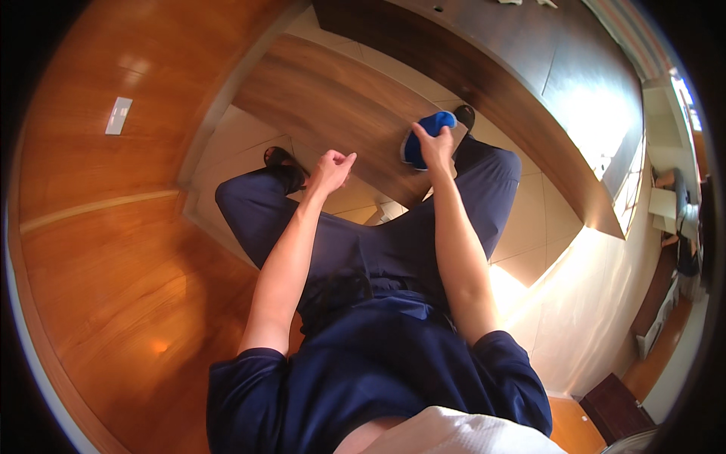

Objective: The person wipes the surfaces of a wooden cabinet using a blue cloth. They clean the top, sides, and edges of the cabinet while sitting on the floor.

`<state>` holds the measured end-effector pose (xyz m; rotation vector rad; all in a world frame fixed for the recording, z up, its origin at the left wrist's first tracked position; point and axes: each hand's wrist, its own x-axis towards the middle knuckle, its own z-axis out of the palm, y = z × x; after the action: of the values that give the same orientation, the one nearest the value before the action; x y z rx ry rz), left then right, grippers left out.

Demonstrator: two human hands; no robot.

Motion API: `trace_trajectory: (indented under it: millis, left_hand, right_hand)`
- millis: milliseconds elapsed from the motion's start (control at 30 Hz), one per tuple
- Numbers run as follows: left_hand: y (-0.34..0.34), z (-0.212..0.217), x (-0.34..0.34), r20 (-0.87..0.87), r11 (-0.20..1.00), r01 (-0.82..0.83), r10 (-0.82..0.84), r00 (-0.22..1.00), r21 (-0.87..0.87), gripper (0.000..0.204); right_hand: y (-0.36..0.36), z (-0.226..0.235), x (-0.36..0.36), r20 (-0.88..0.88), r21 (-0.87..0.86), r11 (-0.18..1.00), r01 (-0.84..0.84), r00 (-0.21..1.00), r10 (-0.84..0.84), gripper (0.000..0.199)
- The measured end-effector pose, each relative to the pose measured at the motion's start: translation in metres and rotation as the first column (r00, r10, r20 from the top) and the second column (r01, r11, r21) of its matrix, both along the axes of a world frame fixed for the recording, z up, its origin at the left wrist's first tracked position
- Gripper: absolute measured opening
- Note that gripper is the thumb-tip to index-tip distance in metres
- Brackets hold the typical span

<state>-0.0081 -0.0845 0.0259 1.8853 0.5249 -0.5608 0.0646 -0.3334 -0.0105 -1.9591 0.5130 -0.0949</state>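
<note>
In my right hand (435, 144) is a folded blue cloth (413, 153) with a paler edge, pinched between thumb and fingers. The cloth lies against the right end of a long brown wood-grain board (333, 94), which stretches in front of my knees. My left hand (330, 172) hovers over the near edge of that board, its fingers curled in and the thumb against the forefinger. Nothing shows sticking out of it; the palm is turned away from me.
Beyond the board stands a dark wooden table or bench (484, 57). An orange-brown wood panel (113, 189) with a white plate rises on my left. Pale floor tiles (537, 219) lie below, sunlit at the right. A person (684, 219) sits at the far right.
</note>
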Motion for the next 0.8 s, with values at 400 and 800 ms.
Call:
trace_trajectory:
  millis: [400,800]
  left_hand:
    - [0.025,-0.029,0.004,-0.194,0.906,-0.328,0.283,0.939,-0.267,0.098]
    - [0.013,-0.036,0.015,-0.282,0.771,-0.483,0.395,0.874,-0.416,0.096]
  right_hand:
    - [-0.053,-0.024,0.022,-0.153,-0.221,0.975,0.036,0.986,-0.071,0.065]
    - [-0.101,-0.014,0.062,-0.409,0.33,0.941,0.073,0.91,0.073,0.03]
